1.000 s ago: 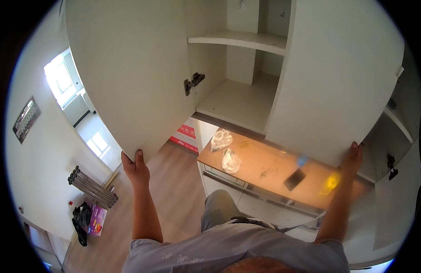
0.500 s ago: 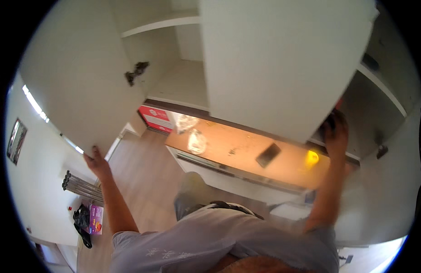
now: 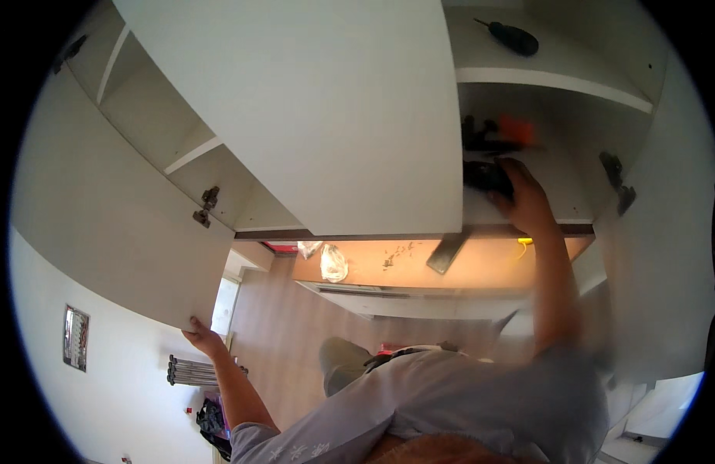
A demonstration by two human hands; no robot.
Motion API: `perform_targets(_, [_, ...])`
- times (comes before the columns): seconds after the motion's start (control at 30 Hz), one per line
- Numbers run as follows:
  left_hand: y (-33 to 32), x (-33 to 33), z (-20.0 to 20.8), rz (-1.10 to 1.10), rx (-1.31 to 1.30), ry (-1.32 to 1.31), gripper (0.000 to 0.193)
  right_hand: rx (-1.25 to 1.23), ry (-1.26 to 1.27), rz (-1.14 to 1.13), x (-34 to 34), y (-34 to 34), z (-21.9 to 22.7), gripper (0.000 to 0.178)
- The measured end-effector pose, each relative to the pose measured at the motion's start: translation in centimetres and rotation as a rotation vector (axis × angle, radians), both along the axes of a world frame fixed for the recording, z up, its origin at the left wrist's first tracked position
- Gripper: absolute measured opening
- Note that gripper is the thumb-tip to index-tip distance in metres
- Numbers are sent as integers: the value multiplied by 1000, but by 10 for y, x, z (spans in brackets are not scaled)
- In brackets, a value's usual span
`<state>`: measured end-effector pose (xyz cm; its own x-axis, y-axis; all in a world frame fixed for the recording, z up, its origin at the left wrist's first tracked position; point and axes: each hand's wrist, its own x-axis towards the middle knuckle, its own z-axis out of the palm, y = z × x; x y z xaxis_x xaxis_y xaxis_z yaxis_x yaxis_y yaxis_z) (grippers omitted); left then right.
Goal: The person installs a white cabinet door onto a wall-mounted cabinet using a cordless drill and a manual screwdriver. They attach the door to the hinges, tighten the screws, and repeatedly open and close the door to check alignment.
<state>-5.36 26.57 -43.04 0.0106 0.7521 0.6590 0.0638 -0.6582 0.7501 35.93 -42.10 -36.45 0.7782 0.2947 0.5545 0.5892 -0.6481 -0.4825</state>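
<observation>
As the left hand (image 3: 206,341) grips the lower edge of a pale cabinet door (image 3: 133,232) at the left of the frame, thumb on its face, the right hand (image 3: 529,199) reaches into an open cupboard (image 3: 570,189) right of centre. From where I stand, the right fingers look curled round the near end of a dark tool (image 3: 490,179); its far end is hidden by the middle door (image 3: 334,116), and I can't tell its kind. Just behind it sits a blurred orange-red thing (image 3: 517,130). A screwdriver (image 3: 514,39) lies on the shelf (image 3: 554,87) at upper right. Below, at the frame's centre, a brown counter (image 3: 365,271) carries a crumpled clear bag (image 3: 334,264), scattered small bits (image 3: 389,261), a dark flat phone (image 3: 448,254) and, towards the right, something yellow (image 3: 525,243). Metal rods (image 3: 191,371) stand bundled at lower left, near the left forearm.
</observation>
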Motion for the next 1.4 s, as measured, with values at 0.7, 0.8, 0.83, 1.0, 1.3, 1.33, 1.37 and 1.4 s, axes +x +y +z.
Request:
perform_targets(0.7, [-8,9,0,-198,-188,-84,48,-402,48,-199,36,62,124,45])
perform_targets(0.8, [-14,-1,0,-134,-193,-61,47,-167,-172,-25,17,43,112,37])
perform_targets(0.83, [-11,-7,-4,-137,-183,-81,48,-13,-78,97,-8,36,114,35])
perform_targets(1.0, [55,-26,-56,-118,-140,-253,52,339,-522,-163,-53,-24,165,31])
perform_targets(1.3, [-38,8,-14,-66,0,-122,29,-303,-369,-212,109,-37,217,46])
perform_targets(1.33, [-39,15,-11,-47,-5,-85,29,-323,-387,-233,122,-50,215,46])
perform_targets(1.37, [-39,16,-8,-17,-6,-42,29,-338,-400,-244,137,-57,208,47])
perform_targets(1.4, [-33,23,-13,-41,-30,-64,28,-220,-484,-230,141,-68,208,47])
